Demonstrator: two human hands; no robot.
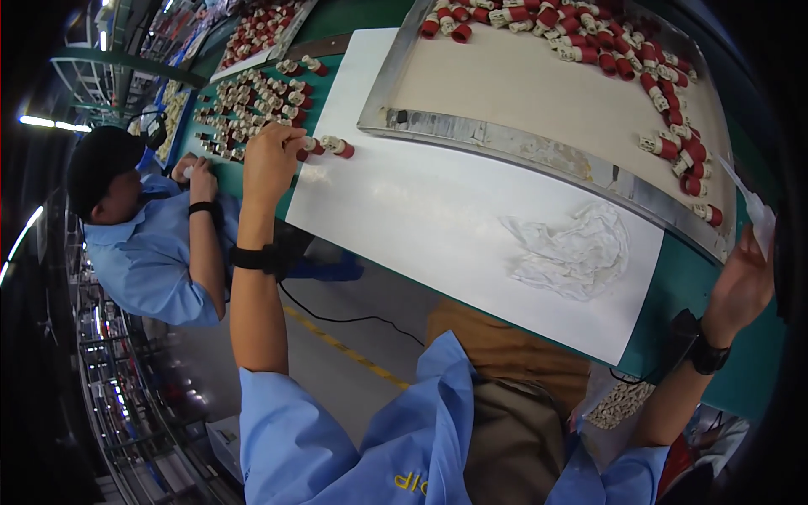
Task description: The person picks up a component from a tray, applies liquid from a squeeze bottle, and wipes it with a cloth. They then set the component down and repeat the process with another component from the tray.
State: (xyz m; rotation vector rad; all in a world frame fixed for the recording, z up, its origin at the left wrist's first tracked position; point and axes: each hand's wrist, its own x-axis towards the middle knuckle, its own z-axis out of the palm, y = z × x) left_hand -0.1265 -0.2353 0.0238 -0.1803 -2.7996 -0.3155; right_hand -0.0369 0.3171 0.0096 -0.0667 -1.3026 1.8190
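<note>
My left hand (271, 164) reaches to the far left end of the white board, its fingers pinched on a small red-and-cream cylindrical part (313, 146). A similar part (338, 146) lies on the board just right of it. At the right edge, my right hand (744, 282) is closed around a thin white piece (762, 220), perhaps cloth or paper; its exact kind cannot be made out. A crumpled white cloth (576, 251) rests on the white board (404, 202) between my hands.
Beyond the board, a metal-edged tray (513, 156) holds many red-and-cream parts (623, 50). More parts (252, 105) stand on the green table at left, near a co-worker (151, 227) in blue. A bag of small pale pieces (619, 406) sits below the table edge.
</note>
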